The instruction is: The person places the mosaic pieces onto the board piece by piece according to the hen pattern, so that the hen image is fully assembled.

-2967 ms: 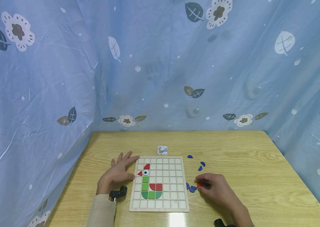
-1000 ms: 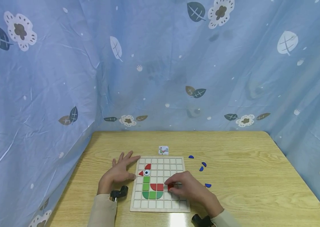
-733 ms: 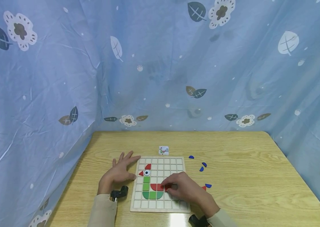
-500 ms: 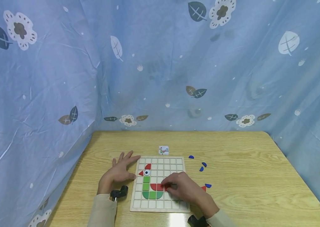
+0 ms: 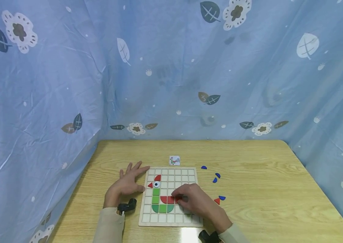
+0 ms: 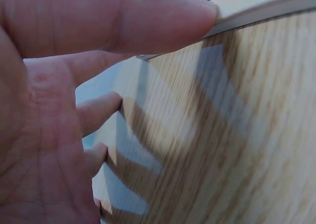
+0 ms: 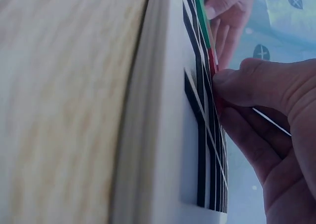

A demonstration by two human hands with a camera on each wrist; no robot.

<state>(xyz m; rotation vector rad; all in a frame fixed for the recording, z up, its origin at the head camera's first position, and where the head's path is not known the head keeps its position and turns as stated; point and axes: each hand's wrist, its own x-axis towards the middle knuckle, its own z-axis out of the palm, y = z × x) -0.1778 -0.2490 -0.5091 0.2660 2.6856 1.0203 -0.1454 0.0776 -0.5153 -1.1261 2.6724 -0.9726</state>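
A wooden grid board [image 5: 171, 224] bears a bird-like figure made of flat green, red and eye tiles. My right hand [image 5: 194, 200] is over the board, pinching a red tile [image 5: 177, 199] between thumb and fingers at the right end of the red row [image 5: 167, 199]. The fingers partly cover that tile. In the right wrist view the thumb and fingertips of the right hand [image 7: 266, 95] meet at the board's surface. My left hand [image 5: 128, 184] rests at the board's left edge, fingers spread and thumb touching the rim; its palm [image 6: 44, 135] shows in the left wrist view.
A small printed pattern card [image 5: 174, 160] lies behind the board. Right of it are scattered blue half-round tiles [image 5: 204, 167], another blue tile [image 5: 222, 197] and a red triangle [image 5: 217, 201]. A blue patterned curtain [image 5: 171, 84] surrounds the table [image 5: 250, 168].
My right hand has carried the red tile leftward from the table onto the board, up to the red row. It has barely moved in the last half second. The left hand has stayed put.
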